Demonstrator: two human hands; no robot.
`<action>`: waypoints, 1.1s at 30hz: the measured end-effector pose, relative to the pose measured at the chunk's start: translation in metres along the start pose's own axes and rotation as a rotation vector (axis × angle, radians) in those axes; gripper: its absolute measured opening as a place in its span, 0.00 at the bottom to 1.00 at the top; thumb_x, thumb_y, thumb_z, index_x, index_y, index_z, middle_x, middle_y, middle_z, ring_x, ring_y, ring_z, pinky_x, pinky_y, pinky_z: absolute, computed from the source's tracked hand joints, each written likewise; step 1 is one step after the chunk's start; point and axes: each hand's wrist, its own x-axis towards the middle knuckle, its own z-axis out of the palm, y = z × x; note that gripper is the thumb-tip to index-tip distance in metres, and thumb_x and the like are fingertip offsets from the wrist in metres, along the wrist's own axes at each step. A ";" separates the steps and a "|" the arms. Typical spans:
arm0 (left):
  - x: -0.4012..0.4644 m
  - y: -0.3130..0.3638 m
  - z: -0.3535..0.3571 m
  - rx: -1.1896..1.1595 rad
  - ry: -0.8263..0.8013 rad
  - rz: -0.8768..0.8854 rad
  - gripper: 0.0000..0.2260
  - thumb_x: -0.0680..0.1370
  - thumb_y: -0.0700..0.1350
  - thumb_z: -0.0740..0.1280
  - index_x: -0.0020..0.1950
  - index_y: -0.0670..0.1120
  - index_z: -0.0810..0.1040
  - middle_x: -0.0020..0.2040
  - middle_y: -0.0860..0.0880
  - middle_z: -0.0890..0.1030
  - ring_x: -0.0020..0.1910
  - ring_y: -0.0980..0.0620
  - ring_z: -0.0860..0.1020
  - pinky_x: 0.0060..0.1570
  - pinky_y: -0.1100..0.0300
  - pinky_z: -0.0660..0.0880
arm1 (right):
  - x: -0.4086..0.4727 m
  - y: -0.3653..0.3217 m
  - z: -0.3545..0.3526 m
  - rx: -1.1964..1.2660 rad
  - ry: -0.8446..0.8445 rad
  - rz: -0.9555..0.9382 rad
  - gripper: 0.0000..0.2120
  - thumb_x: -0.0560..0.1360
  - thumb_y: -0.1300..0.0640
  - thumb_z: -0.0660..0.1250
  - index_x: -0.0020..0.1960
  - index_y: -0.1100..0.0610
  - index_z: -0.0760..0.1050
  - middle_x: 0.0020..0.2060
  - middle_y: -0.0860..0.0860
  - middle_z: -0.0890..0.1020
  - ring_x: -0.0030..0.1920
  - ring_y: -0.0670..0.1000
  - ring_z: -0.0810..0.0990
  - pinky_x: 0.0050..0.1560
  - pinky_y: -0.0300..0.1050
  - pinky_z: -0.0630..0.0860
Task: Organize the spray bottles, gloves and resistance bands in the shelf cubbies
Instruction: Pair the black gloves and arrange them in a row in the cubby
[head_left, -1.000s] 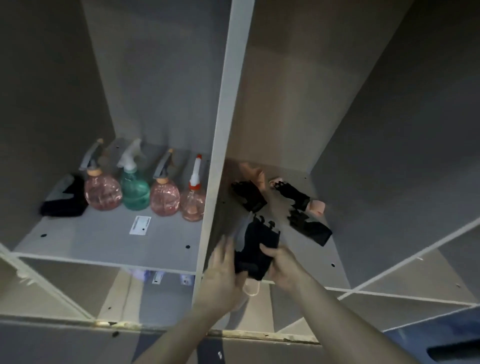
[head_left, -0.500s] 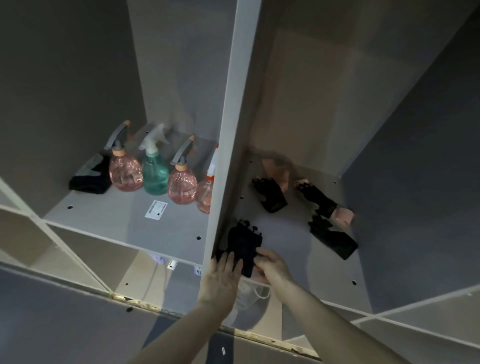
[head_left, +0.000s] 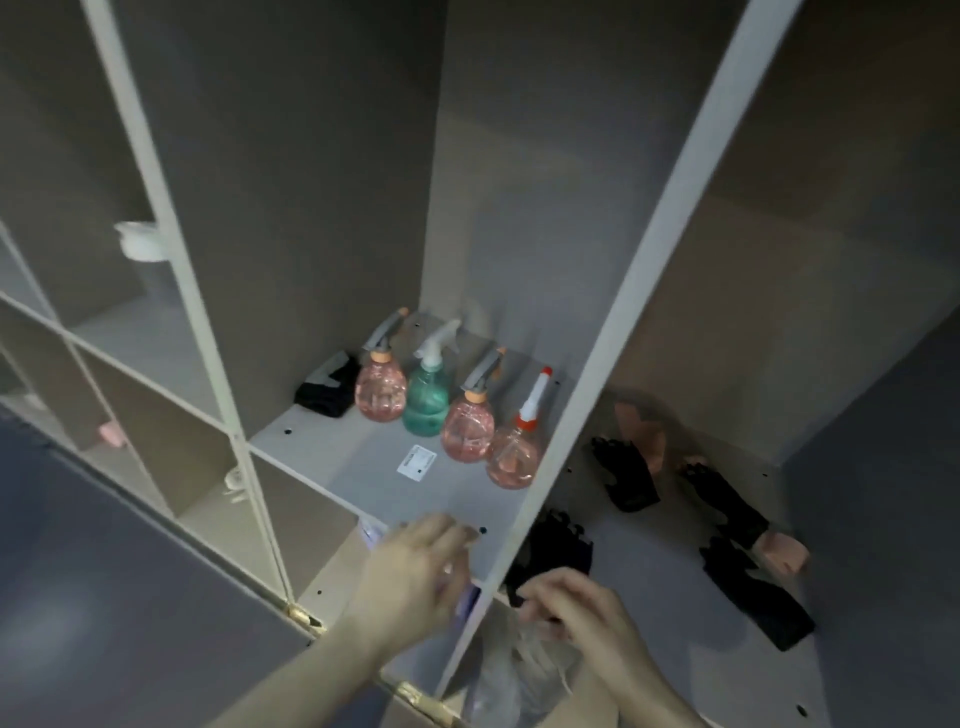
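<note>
The right hand has its fingers curled down at the near end of a black fingerless glove that lies flat on the floor of the right cubby, just beside the white upright divider; whether the fingers actually pinch the fabric cannot be told through the blur. A crumpled clear plastic bag shows under that wrist. The left hand hovers with relaxed, spread fingers over the front edge of the middle cubby's grey shelf board. Deeper in that cubby stand three round pink spray bottles and one green spray bottle in a row, with a folded black cloth item at their left.
</note>
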 end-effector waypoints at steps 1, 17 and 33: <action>0.001 -0.023 -0.010 0.032 0.015 -0.094 0.11 0.71 0.47 0.61 0.50 0.52 0.80 0.42 0.54 0.80 0.38 0.51 0.81 0.35 0.61 0.76 | -0.001 -0.011 0.017 -0.014 -0.097 -0.024 0.05 0.74 0.58 0.68 0.42 0.57 0.81 0.38 0.53 0.86 0.42 0.47 0.82 0.46 0.40 0.75; 0.121 -0.286 -0.017 0.079 -0.417 -0.493 0.30 0.78 0.39 0.58 0.78 0.46 0.50 0.79 0.48 0.50 0.77 0.50 0.54 0.73 0.58 0.55 | 0.201 -0.110 0.191 0.030 -0.196 -0.010 0.25 0.79 0.65 0.59 0.73 0.50 0.61 0.63 0.47 0.72 0.62 0.44 0.70 0.55 0.33 0.69; 0.115 -0.295 -0.051 -0.335 -0.030 -0.567 0.05 0.73 0.42 0.69 0.39 0.44 0.76 0.36 0.50 0.78 0.37 0.48 0.77 0.37 0.58 0.72 | 0.214 -0.107 0.203 0.098 -0.094 0.114 0.24 0.77 0.59 0.65 0.71 0.47 0.65 0.56 0.43 0.77 0.60 0.45 0.75 0.63 0.45 0.72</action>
